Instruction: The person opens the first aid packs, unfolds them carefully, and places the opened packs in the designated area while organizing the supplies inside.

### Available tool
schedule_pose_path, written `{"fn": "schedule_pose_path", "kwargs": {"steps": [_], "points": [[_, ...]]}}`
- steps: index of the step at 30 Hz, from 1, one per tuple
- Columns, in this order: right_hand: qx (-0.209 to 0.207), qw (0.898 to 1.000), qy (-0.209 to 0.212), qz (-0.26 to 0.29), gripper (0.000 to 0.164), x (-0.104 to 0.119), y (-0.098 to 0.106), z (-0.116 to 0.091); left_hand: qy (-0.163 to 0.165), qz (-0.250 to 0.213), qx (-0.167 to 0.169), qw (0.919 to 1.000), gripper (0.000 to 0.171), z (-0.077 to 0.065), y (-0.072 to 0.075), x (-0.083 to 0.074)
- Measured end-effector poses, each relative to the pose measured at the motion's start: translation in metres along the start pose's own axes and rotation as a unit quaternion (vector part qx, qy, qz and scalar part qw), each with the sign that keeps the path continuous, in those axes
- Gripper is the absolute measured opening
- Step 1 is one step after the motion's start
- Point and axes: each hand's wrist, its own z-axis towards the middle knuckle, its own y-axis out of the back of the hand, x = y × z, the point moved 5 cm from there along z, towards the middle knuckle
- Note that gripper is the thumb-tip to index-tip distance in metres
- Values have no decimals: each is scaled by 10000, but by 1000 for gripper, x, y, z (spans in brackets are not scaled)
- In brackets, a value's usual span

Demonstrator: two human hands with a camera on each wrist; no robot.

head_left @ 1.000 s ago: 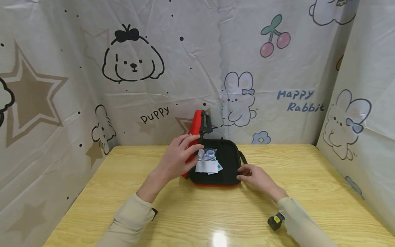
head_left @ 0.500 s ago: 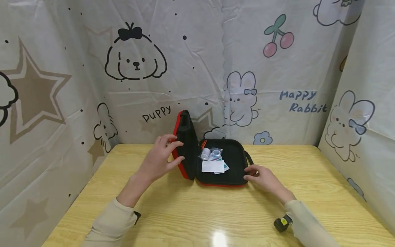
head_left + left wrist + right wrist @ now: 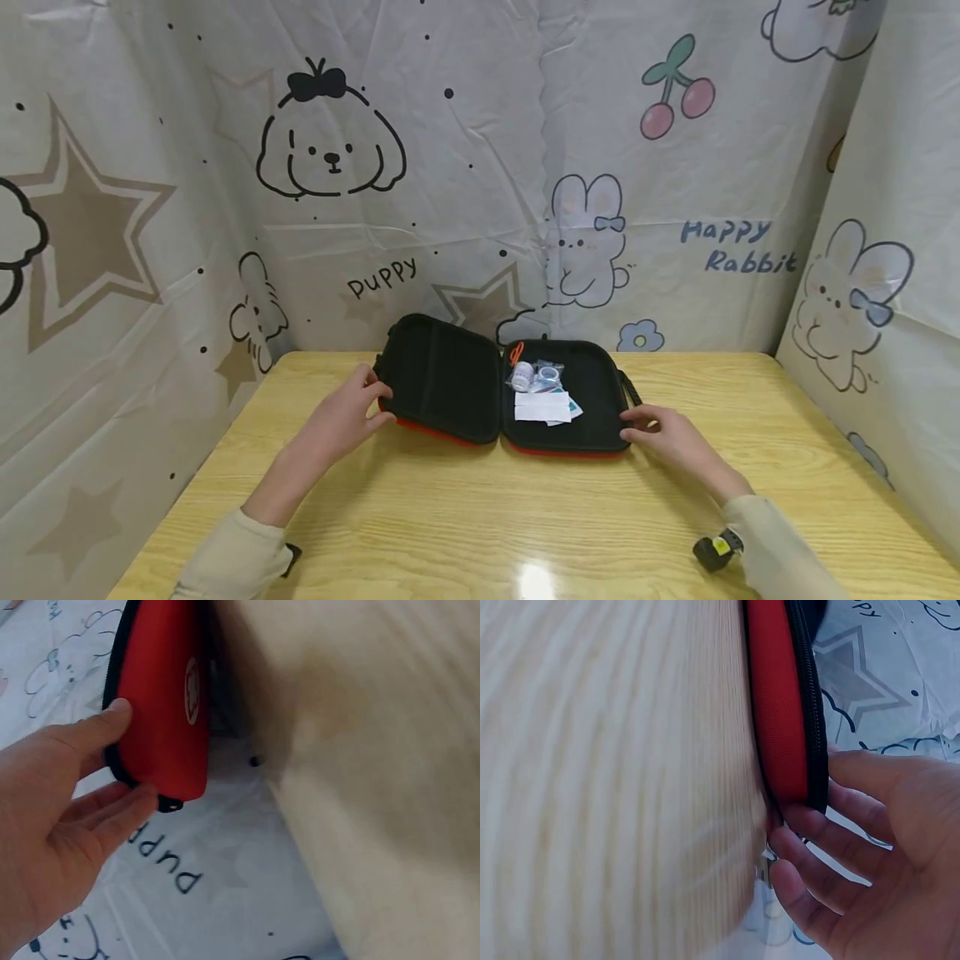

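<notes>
A red and black first-aid case [image 3: 600, 400] lies unfolded on the table in the head view. Its lid [image 3: 457, 375] leans back to the left, still tilted up at the far side. My left hand [image 3: 341, 421] holds the lid's left edge; in the left wrist view its thumb [image 3: 112, 720] lies on the rim beside the red shell. At the base's right edge, near the strap, my right hand [image 3: 678, 437] grips the rim between thumb and fingers. Inside the base are a small white bottle [image 3: 522, 377], a bagged white ring [image 3: 550, 375], white packets [image 3: 542, 408] and an orange looped handle [image 3: 517, 352].
The wooden table [image 3: 525, 517] carries the case near its back edge. Behind and beside it hangs a printed cloth [image 3: 465, 167]. A black strap [image 3: 630, 388] sticks out at the case's right side. Both wrists wear black bands.
My left hand has swung the lid over to the left and down, baring its black inside and the contents. The base and right hand have shifted a little right.
</notes>
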Motion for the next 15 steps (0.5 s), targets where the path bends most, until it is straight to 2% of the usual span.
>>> {"fn": "schedule_pose_path", "kwargs": {"steps": [5,10,15], "points": [[78,9999,43,60,39,-5,4,-3,506,19,620,9968,25,-10,-17,13],[59,10000,61,-16,37,-9,8,-5,800,103,1093,9907,26,-18,-30,19],[67,10000,-43,-6,37,-9,11,-5,683,412,1243,9890,28,-19,-36,18]]}}
